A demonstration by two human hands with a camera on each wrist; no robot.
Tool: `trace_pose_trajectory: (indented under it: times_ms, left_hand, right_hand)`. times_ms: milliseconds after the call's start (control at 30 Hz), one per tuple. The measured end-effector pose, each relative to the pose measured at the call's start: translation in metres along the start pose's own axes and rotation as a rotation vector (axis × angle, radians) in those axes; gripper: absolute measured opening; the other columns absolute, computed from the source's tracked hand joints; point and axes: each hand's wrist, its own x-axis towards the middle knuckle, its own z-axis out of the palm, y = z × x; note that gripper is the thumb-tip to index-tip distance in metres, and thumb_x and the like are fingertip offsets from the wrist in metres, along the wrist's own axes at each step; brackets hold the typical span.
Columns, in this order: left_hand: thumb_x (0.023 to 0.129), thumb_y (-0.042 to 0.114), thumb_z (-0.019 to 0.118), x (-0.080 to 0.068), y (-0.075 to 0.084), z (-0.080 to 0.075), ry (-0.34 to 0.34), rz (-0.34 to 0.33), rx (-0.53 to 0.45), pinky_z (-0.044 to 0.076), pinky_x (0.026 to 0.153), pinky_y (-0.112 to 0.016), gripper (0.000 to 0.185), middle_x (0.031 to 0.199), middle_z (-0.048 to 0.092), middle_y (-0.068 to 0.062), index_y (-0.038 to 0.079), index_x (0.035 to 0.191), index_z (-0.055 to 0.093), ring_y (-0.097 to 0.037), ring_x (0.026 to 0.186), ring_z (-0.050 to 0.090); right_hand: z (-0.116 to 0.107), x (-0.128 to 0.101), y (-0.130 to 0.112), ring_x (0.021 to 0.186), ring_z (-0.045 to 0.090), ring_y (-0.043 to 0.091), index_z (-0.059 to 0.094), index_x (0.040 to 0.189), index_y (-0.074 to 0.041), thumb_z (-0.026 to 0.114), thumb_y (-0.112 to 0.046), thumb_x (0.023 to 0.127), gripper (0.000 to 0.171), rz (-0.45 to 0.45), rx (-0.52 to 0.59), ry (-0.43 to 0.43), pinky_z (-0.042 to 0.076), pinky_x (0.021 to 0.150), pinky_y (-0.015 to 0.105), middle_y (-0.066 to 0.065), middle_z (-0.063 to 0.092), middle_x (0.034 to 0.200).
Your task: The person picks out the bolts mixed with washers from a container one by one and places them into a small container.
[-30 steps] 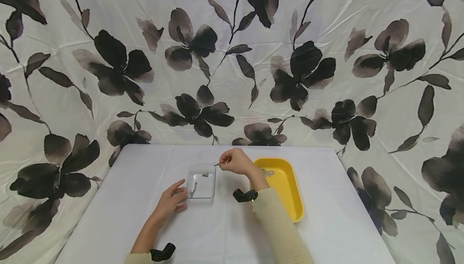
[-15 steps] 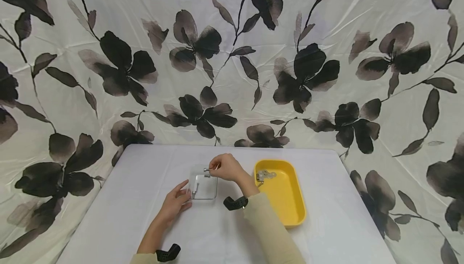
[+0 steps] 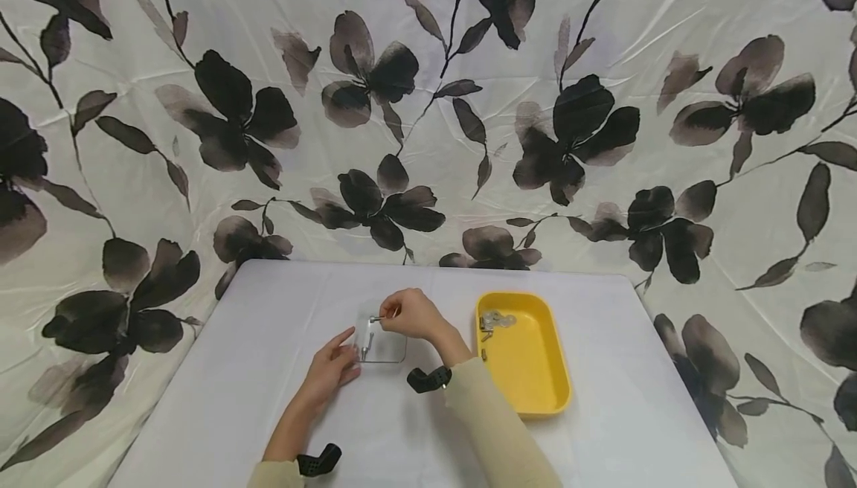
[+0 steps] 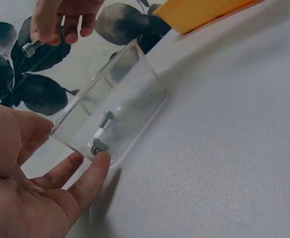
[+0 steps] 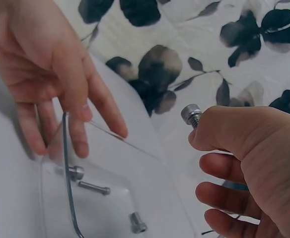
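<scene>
My right hand (image 3: 415, 315) pinches a socket head bolt (image 5: 190, 114) between thumb and forefinger, its knurled head sticking out past the fingertips. It is held over the far part of a clear plastic box (image 3: 387, 361). Inside the box lie a long thin bolt (image 5: 94, 188), a short bolt (image 5: 137, 223) and another bolt (image 5: 75, 172) near the left wall. My left hand (image 3: 326, 369) rests against the box's left side with fingers extended, the fingertips touching its wall and rim.
Right of the box stands a yellow tray (image 3: 529, 391). Several small metal pieces (image 3: 495, 320) lie along its far left part, with a small dark piece (image 3: 483, 355) nearer. A white cloth (image 3: 602, 369) covers the table, and a floral curtain (image 3: 469, 138) hangs behind.
My right hand has moved left from the box's far right corner to over the box, still pinching the bolt. The metal pieces in the tray have come into fuller view. My left hand stays at the box.
</scene>
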Motion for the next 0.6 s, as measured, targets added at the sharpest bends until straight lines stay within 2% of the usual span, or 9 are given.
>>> trace_pose_trajectory:
  times_ms: [300, 500, 600]
  left_hand:
    - [0.101, 0.010, 0.050, 0.000, 0.000, 0.002, 0.017, -0.001, 0.014, 0.055, 0.086, -0.036, 0.049, 0.131, 0.046, -0.023, 0.014, 0.149, 0.039, -0.031, 0.112, 0.053]
    - [0.102, 0.010, 0.050, -0.001, 0.000, 0.002, 0.005, -0.002, 0.003, 0.054, 0.088, -0.036, 0.049, 0.130, 0.046, -0.024, 0.011, 0.149, 0.037, -0.032, 0.112, 0.053]
    - [0.102, 0.011, 0.049, -0.001, -0.001, 0.002, 0.011, 0.007, -0.003, 0.054, 0.088, -0.036, 0.049, 0.128, 0.047, -0.024, 0.012, 0.149, 0.038, -0.032, 0.112, 0.053]
  right_hand:
    - [0.012, 0.002, 0.002, 0.066, 0.056, 0.005, 0.072, 0.082, -0.015, 0.074, -0.012, 0.080, 0.004, 0.008, -0.005, -0.012, 0.047, 0.058, 0.020, -0.011, 0.062, 0.071]
    - [0.011, 0.002, 0.002, 0.066, 0.055, 0.005, 0.074, 0.089, -0.014, 0.076, -0.021, 0.085, 0.008, -0.002, -0.038, -0.007, 0.046, 0.056, 0.019, -0.011, 0.060, 0.072]
    - [0.008, 0.002, 0.000, 0.067, 0.056, 0.006, 0.074, 0.090, -0.013, 0.074, -0.019, 0.087, 0.007, -0.016, -0.039, 0.010, 0.047, 0.058, 0.020, -0.010, 0.061, 0.073]
